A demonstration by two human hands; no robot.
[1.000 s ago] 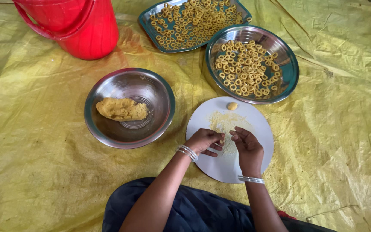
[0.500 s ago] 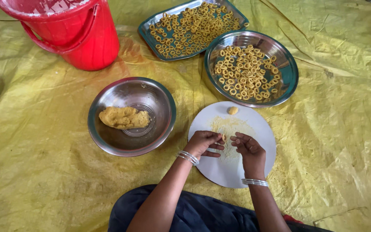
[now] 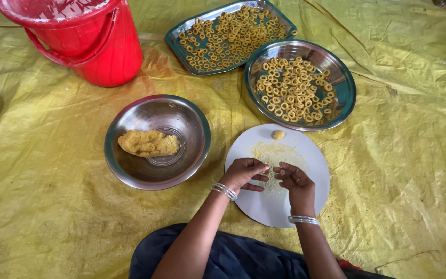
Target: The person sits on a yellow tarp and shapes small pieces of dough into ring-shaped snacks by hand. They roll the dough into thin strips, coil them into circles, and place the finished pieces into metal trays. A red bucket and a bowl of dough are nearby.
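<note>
- Dough piece pinched between both hands, over the middle of the white board (image 3: 305, 206), above a dusting of crumbs; piece itself mostly hidden by the fingers.
- Soft, pliable, very light by the look of it; likely a little sticky and crumbly, apt to tear if pulled hard. Best held by fingertips only, with light pressure at the ends.
- Left hand (image 3: 244, 172) palm down, wrist bent inward, fingers curled narrow onto the dough; bangles at the wrist.
- Right hand (image 3: 296, 183) angled to meet it, fingers likewise pinched close on the same piece, fingertips nearly touching the left's.
- Small dough ball (image 3: 278, 135) waiting at the board's far edge.
- Larger lump (image 3: 148, 143) in the steel bowl (image 3: 130, 175), left of the board.
- Finished rings (image 3: 291, 90) in the round dish and tray beyond; red bucket (image 3: 86, 44) far left, all on a yellow sheet (image 3: 52, 217).
</note>
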